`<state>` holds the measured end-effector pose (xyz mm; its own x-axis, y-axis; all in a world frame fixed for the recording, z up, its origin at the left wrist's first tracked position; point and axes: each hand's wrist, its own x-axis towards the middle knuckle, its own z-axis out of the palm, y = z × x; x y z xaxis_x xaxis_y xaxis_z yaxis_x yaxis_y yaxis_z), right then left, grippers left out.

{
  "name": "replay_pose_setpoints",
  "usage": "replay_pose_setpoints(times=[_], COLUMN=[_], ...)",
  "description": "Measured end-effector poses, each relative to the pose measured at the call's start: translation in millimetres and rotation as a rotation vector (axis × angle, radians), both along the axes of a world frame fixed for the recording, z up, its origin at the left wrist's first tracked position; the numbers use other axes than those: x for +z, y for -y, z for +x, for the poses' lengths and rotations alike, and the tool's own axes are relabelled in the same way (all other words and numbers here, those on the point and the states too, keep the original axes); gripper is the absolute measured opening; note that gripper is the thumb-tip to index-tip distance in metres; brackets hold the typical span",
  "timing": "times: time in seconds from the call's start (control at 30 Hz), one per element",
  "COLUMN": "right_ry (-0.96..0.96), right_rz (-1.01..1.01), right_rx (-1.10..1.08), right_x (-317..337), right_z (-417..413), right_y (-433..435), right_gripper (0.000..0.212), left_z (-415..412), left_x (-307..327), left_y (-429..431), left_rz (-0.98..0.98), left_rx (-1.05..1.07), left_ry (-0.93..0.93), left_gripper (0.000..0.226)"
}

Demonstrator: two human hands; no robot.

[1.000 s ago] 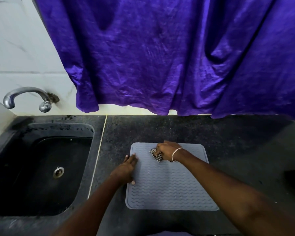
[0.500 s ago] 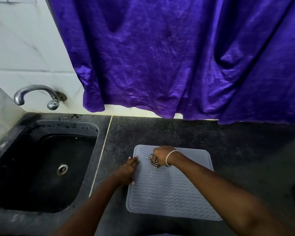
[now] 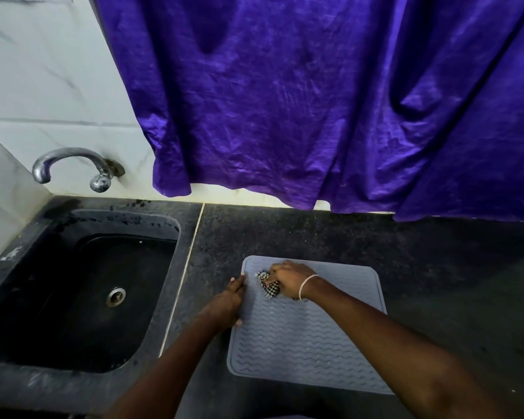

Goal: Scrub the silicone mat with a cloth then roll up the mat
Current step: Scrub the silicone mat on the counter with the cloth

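Overhead, a purple curtain (image 3: pixel 330 101) hung across the white tiled wall (image 3: pixel 43 86), its hem just above the dark speckled desk (image 3: pixel 315 234). At 9 o'clock from the mat, a black sink (image 3: pixel 82 297) was set into the desk, with a metal drain (image 3: pixel 115 296) in its floor and a chrome tap (image 3: pixel 73 164) on the wall above. The grey silicone mat (image 3: pixel 309 337), wave-ribbed, lay flat on the desk at frame 5 o'clock. The left hand (image 3: pixel 224 303) lay flat, fingers extended, along the mat's 9 o'clock edge, its grip apart and pressing down. The right hand (image 3: pixel 291 279), a silver bracelet (image 3: pixel 307 284) at the wrist, sat at the mat's 11 o'clock corner, grip clamped on a checked black-and-white cloth (image 3: pixel 268 285) touching the mat.
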<state>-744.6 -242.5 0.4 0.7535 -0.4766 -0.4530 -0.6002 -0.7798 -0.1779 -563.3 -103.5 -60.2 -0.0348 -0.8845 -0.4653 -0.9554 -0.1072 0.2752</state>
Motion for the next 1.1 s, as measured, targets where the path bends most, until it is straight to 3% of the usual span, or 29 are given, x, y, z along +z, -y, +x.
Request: replay_pose_setpoints(times=[0.23,0.4,0.53,0.77,1.0,1.1], right_ry=[0.019,0.078,0.038,-0.134,0.160,0.177], right_rz=[0.033,0.036,0.020,-0.020,0.186,0.195], right_rx=[-0.020,0.053,0.150,0.073,-0.001,-0.002], right_x=[17,10,4,33,17,1], right_z=[16,36,19,27,47,26], right_y=[10,-8,-5,20,-6,-13], right_gripper=[0.034,0.034,0.045,0.027,0.041,0.047], left_z=[-1,-1,-1,3,4,5], left_x=[6,15,22,27,22,21], left_y=[3,-2,-4,-3,-3,-3], left_rz=[0.033,0.068,0.094,0.124,0.085,0.086], left_rx=[0.053,0.157,0.205,0.208,0.185,0.205], left_ry=[0.090,0.096,0.082,0.056,0.043,0.035], left_gripper=[0.089,0.108,0.104,0.105,0.111,0.109])
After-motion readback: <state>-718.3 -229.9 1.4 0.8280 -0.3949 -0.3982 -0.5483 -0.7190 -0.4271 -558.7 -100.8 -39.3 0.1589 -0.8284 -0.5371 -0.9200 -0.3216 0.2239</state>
